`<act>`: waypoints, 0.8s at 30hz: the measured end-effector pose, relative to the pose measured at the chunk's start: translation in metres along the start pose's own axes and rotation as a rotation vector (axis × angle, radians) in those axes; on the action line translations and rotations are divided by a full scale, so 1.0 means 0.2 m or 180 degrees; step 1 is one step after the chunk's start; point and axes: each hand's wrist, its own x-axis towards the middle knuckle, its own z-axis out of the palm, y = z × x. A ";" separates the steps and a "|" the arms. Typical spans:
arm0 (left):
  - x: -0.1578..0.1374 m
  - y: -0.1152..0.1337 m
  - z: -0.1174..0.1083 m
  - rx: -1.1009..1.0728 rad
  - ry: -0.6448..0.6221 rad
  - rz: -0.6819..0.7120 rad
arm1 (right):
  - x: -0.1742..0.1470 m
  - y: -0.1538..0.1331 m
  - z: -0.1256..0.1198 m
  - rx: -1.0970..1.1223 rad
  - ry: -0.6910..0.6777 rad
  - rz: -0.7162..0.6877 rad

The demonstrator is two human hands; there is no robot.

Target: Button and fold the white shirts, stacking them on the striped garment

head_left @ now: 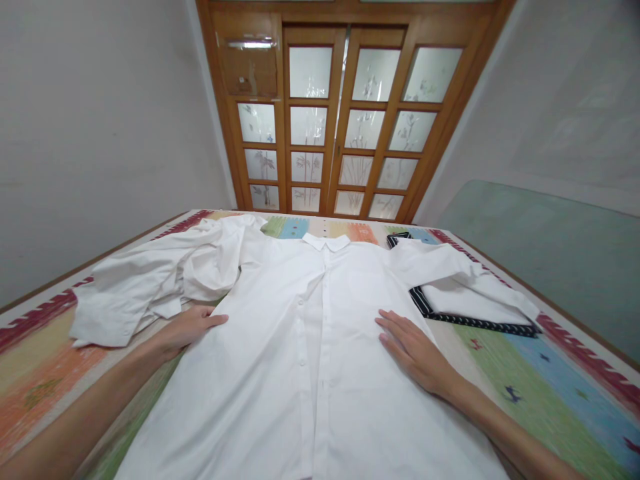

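Observation:
A white button-up shirt [350,347] lies spread on its back, collar [327,243] at the far end. Its front placket runs down the middle, with the two edges slightly apart and small buttons showing. At the shirt's left side edge, my left hand [193,325] is closed on the fabric, thumb on top; some fingers are hidden. My right hand [413,350] rests flat on the right front panel, fingers stretched out. Beside the shirt on the left lies a crumpled white garment [150,280]. Near the right sleeve [440,262] is folded white cloth [473,301] with dark patterned trim.
A multicoloured patterned cloth [520,373] covers the surface under the clothes. Wooden doors with glass panes [357,113] stand behind the far edge. A grey wall [100,120] rises on the left, and a pale green panel [540,247] is at the right.

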 end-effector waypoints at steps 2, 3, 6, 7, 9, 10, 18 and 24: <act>-0.01 0.00 0.01 0.0058 0.0254 -0.0056 | 0.03 0.00 -0.02 -0.0068 0.0088 0.0016; -0.02 0.00 0.01 0.0015 0.0318 -0.0107 | 0.05 0.00 -0.02 -0.0112 0.0092 -0.0010; -0.05 0.00 0.04 -0.0333 -0.0006 -0.0262 | 0.15 -0.02 -0.03 -0.0255 0.0013 -0.0062; -0.06 0.00 0.04 -0.0452 -0.0215 -0.0300 | 0.20 -0.02 -0.02 -0.0285 0.0005 -0.0055; -0.10 -0.01 0.05 -0.0589 -0.0532 -0.0337 | 0.31 -0.04 0.01 -0.0296 0.0068 -0.0048; -0.11 -0.02 0.05 -0.0617 -0.0617 -0.0342 | 0.37 -0.05 0.03 -0.0292 0.0115 -0.0043; -0.21 -0.08 0.05 -0.0281 -0.0319 -0.0344 | 0.86 -0.16 0.16 -0.0456 -0.0563 0.0310; -0.21 -0.16 0.02 -0.0068 -0.0421 -0.0456 | 0.95 -0.16 0.19 -0.0528 -0.0900 0.0584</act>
